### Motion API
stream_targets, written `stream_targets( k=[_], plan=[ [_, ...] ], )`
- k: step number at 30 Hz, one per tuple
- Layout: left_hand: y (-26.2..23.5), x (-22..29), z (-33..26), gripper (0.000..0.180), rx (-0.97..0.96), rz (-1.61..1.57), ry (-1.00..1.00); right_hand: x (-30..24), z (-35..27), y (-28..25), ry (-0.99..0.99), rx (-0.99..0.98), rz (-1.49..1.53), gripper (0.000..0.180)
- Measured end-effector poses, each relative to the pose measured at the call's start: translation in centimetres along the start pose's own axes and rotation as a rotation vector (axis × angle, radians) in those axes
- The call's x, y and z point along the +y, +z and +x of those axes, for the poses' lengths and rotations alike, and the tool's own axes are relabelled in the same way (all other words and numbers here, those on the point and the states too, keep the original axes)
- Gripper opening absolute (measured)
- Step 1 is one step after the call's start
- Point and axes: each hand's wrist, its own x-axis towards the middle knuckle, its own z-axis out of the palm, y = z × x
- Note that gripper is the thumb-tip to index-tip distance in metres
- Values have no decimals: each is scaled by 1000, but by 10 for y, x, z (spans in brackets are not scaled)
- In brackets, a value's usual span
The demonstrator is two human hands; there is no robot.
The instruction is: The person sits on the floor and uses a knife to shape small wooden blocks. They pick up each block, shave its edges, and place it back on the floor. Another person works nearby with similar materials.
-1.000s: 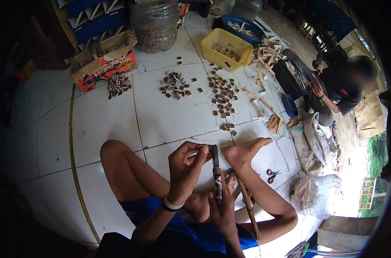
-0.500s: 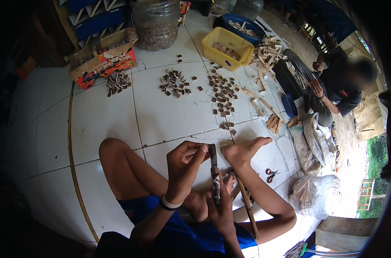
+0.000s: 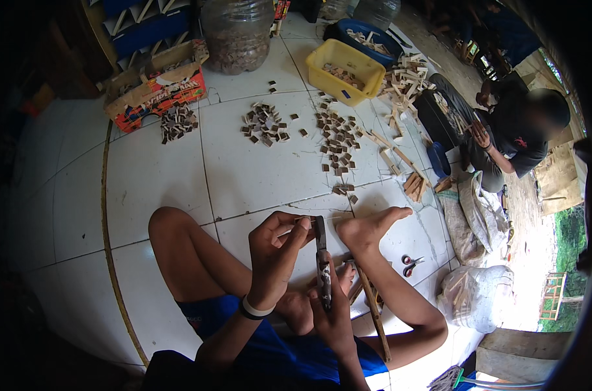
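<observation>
My right hand point(image 3: 333, 320) is wrapped round the pale-patterned handle of a knife point(image 3: 322, 251), its dark blade pointing up and away from me. Close to the blade's upper end, the fingertips of my left hand point(image 3: 272, 246) are pinched together on a thin sliver, too small to name. A pale band circles my left wrist. Both hands are held above the floor between my bent legs. Beyond them, small brown square pieces point(image 3: 337, 146) lie in a loose heap, with another pile point(image 3: 264, 125) farther left.
A yellow tub point(image 3: 315, 72), a blue basin point(image 3: 400, 47), a large plastic jar point(image 3: 236, 39) and a red carton point(image 3: 159, 98) stand at the back. Scissors point(image 3: 410, 266) and a wooden stick point(image 3: 376, 319) lie by my right leg. Another person point(image 3: 537, 143) sits at right beside sacks point(image 3: 481, 208).
My left hand and the knife's tip have shifted slightly left. My right hand keeps its grip on the handle, which has tilted a little.
</observation>
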Motion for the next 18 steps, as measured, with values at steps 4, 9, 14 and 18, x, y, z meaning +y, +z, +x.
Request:
stream_targets(
  k=[4,9,14,18],
  plan=[
    [0,2,-1,17,9,11,-13,-2,-2,-1,81,-34,52,71],
    [-7,-2,0,25,-70,-67,68,5,-5,-2,22,-63,77,71],
    [-21,-14,3,45,-186,37,296,13,-12,-3,244,-206,515,63],
    [-29,-18,8,40,-221,76,363,10,-15,-5,402,-341,699,43]
  ],
)
